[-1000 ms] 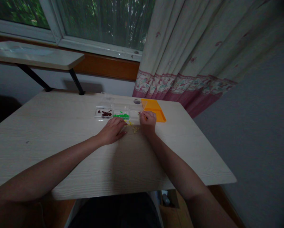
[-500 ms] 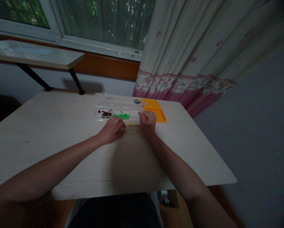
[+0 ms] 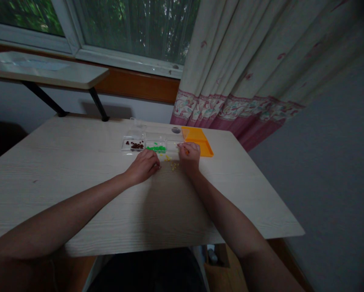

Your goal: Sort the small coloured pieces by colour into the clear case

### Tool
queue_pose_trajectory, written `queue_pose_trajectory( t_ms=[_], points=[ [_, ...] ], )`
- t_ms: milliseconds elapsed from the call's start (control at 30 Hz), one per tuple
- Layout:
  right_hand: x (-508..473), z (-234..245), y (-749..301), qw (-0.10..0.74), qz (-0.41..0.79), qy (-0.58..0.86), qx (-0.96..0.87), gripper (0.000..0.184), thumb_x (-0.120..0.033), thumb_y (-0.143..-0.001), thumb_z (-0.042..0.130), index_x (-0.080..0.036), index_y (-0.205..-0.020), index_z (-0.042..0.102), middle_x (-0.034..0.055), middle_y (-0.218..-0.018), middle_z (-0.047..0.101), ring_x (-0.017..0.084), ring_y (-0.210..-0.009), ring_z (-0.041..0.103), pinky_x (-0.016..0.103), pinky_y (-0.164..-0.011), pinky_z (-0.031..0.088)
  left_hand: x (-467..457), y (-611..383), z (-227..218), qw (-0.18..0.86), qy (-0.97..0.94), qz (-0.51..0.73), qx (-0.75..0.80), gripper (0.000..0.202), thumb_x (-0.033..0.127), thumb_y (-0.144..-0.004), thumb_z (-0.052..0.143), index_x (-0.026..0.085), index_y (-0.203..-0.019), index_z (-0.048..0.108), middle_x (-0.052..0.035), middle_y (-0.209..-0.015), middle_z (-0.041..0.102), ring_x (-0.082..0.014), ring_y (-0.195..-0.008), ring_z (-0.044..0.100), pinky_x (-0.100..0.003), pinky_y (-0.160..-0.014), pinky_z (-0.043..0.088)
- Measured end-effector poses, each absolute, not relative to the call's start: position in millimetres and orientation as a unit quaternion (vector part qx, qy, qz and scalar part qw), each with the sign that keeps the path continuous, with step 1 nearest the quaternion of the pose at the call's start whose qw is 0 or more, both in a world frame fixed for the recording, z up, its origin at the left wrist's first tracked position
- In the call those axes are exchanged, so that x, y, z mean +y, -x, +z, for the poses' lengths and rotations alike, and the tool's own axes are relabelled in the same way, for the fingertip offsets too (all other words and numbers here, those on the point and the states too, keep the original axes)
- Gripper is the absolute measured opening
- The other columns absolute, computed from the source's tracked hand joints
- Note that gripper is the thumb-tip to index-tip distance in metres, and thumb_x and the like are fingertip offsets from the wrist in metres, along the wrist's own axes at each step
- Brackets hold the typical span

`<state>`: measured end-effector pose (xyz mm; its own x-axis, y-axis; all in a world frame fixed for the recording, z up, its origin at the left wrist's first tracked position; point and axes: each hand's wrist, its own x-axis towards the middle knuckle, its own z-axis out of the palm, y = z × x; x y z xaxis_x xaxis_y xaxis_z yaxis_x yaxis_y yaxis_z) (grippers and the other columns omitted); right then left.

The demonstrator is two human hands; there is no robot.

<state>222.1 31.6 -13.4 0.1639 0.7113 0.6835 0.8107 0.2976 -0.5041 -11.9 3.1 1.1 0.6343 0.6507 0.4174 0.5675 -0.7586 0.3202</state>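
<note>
My right hand (image 3: 190, 158) is closed in a pinch at the right-hand clear plastic box (image 3: 171, 144); whatever its fingertips hold is too small to make out. On the tabletop, my left hand (image 3: 143, 165) rests with fingers curled and the thumb against the fingertips, beside scattered small yellow pieces (image 3: 174, 166). Anything in that pinch is hidden. Bright green pieces (image 3: 156, 149) lie in the middle clear box, just beyond my left fingers. Dark red-brown pieces (image 3: 137, 145) sit in the left box. The clear lids stand open behind.
An open orange plastic case (image 3: 205, 148) lies right of my right hand. A dark round spot (image 3: 176, 130) is behind the boxes. The pale wooden table (image 3: 78, 211) meets a curtain (image 3: 230, 101) at the back, and a raised shelf (image 3: 48, 73) stands at the back left.
My left thumb and fingers have come together from a more open pose, and the hand has shifted slightly left. My right hand stays at the clear box.
</note>
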Motion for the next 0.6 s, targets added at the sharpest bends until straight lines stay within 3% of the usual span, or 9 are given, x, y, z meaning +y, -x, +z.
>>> queue_pose_trajectory(
  t_ms=[400,600],
  points=[
    [21.1,-5.8,-212.4,0.457,-0.061,0.549,-0.697,0.016,-0.027,-0.09,0.059,-0.023,-0.085,0.074,0.0048,-0.091,0.068,0.02,-0.095,0.055,0.039,-0.092,0.039,2.0,10.7,2.6,0.086,-0.903,0.263,0.33,0.016,0.025,-0.093,0.049,0.017,-0.09,0.063,-0.008,-0.095,0.058,-0.0236,-0.097,0.05,-0.04,-0.09,0.041],
    [20.5,-5.5,-215.0,0.469,-0.068,0.546,-0.691,0.017,-0.027,-0.091,0.059,-0.023,-0.084,0.073,0.0048,-0.088,0.069,0.021,-0.093,0.056,0.038,-0.088,0.041,-1.0,15.3,7.6,0.083,-0.917,0.239,0.307,0.018,0.037,-0.091,0.057,0.02,-0.093,0.063,-0.0067,-0.099,0.057,-0.0244,-0.102,0.05,-0.041,-0.092,0.039]
  ],
)
